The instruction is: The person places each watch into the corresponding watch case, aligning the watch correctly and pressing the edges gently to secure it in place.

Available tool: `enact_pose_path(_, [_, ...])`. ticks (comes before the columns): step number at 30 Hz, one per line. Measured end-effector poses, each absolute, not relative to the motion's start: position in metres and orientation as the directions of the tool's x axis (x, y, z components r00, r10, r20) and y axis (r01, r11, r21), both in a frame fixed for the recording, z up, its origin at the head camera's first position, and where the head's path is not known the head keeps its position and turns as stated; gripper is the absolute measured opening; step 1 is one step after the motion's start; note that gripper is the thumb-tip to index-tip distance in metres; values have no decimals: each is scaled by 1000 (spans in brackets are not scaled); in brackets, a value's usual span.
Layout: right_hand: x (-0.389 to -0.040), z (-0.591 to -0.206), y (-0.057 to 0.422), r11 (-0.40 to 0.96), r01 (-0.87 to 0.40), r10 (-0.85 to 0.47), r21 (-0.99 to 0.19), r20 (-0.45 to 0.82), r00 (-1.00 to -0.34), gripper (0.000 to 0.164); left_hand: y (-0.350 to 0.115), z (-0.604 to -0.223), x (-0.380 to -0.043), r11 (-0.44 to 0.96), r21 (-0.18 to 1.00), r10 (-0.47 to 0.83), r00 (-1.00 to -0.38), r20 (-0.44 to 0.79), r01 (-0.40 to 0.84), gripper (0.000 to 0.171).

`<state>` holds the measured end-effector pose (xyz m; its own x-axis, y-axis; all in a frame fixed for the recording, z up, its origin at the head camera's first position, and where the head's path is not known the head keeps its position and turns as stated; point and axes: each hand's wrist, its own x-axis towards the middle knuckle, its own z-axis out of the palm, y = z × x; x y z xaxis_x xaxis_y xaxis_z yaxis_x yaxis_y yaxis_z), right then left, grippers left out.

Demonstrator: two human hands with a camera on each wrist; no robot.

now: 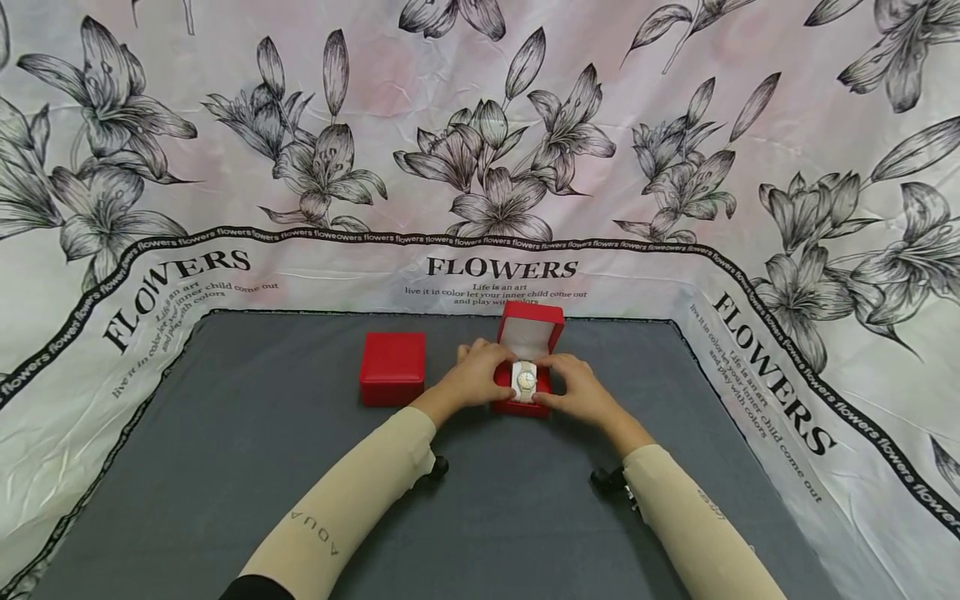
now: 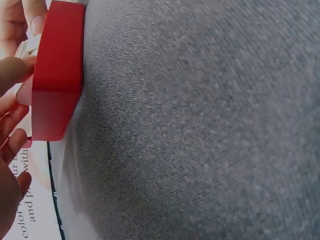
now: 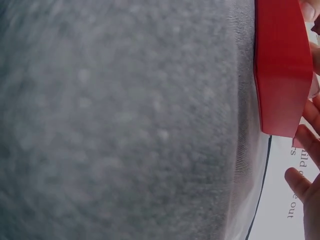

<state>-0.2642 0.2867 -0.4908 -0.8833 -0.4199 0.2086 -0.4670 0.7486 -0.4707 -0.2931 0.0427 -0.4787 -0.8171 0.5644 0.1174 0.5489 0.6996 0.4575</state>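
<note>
A red watch box (image 1: 521, 408) stands with its lid raised, showing a pale lining. Inside it sits a wristwatch (image 1: 527, 381) with a light dial and light strap, wrapped round a white cushion. My left hand (image 1: 476, 372) holds the watch and cushion from the left side, thumb near the front. From the right, my right hand (image 1: 577, 387) holds the same piece between curved index finger and thumb. In the left wrist view, the box's red wall (image 2: 59, 50) hides part of the watch. The right wrist view shows the box wall (image 3: 282, 65) with fingertips behind it.
A second red box (image 1: 392, 369), with its lid down, stands left of my left hand. Grey cloth (image 1: 495, 517) covers the table, bordered by a white flower-printed cloth (image 1: 337, 275) with black lettering. Both forearms wear beige sleeves (image 1: 360, 492).
</note>
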Motion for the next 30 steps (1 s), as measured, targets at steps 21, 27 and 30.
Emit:
enact_pose_path(21, [-268, -486, 286, 752, -516, -463, -410, 229, -856, 56, 48, -473, -293, 752, 369, 559, -825, 82, 546, 55])
enact_pose_path(27, [-265, -487, 286, 754, -520, -468, -401, 227, -854, 55, 48, -471, -289, 764, 363, 551, -832, 61, 533, 55])
enact_pose_path(30, [-264, -486, 286, 752, -522, -470, -402, 228, -853, 55, 48, -470, -287, 766, 371, 546, -836, 53, 525, 55])
